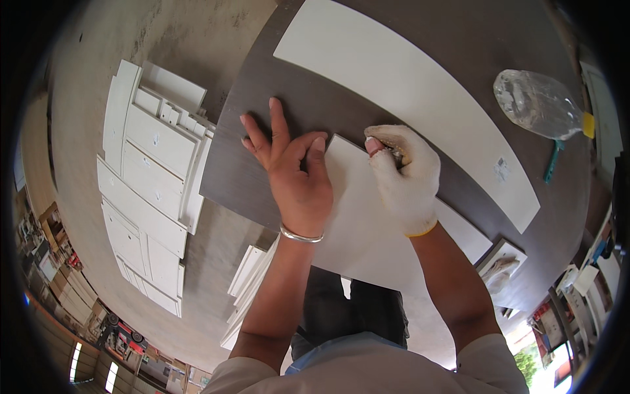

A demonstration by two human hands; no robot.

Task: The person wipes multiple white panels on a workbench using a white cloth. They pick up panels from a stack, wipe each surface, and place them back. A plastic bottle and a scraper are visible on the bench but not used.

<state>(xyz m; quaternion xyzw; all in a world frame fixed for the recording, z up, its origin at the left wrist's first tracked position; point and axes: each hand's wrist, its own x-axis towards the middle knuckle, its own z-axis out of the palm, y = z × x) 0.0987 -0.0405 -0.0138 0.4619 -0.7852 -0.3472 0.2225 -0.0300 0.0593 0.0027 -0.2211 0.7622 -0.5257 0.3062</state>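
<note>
A white board lies on the dark grey tabletop in front of me, its far corner between my hands. My bare left hand, with a silver bangle at the wrist, is beside the board's left edge. Its thumb and index finger meet in a pinch while the other fingers spread away; anything between the tips is too small to tell. Over the board's far edge, my right hand wears a white knit glove with the thumb tip bare. Its fingers are curled closed, and what they hold is hidden.
A long white panel lies across the table beyond my hands. At the right are a clear plastic bottle with a yellow cap and a teal tool. White panels are stacked at the left; more boards stand by my left forearm.
</note>
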